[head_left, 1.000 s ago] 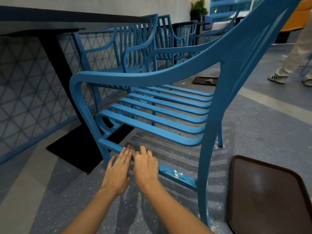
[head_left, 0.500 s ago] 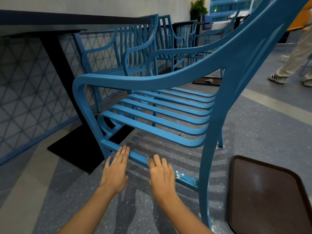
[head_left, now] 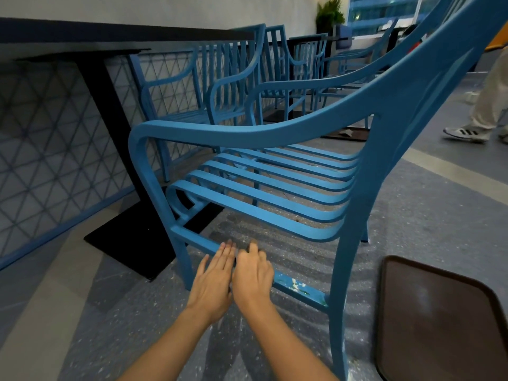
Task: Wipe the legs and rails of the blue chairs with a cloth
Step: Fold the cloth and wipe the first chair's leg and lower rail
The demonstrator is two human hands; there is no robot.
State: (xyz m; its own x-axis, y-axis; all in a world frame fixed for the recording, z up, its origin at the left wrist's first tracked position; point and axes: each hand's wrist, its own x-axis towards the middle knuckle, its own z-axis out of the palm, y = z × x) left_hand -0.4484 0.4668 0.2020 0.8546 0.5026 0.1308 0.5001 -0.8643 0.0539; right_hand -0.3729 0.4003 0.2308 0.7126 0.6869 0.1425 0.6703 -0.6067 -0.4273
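A blue metal armchair (head_left: 275, 215) with a slatted seat stands in front of me. Its lower side rail (head_left: 299, 290) runs between the front leg (head_left: 182, 259) and the back leg (head_left: 339, 312), with chipped paint near the back end. My left hand (head_left: 213, 279) lies flat on this rail with straight fingers. Touching it on the right, my right hand (head_left: 254, 273) has its fingers curled over the same rail. No cloth is visible; anything under the hands is hidden.
A black table with a pedestal base (head_left: 129, 243) stands left of the chair. More blue chairs (head_left: 228, 86) line the lattice wall behind. A brown tray (head_left: 439, 320) lies on the floor at right. A person's legs (head_left: 483, 105) are at far right.
My right hand slid left along the rail from near the chipped paint back against my left hand. The left hand stayed almost in place.
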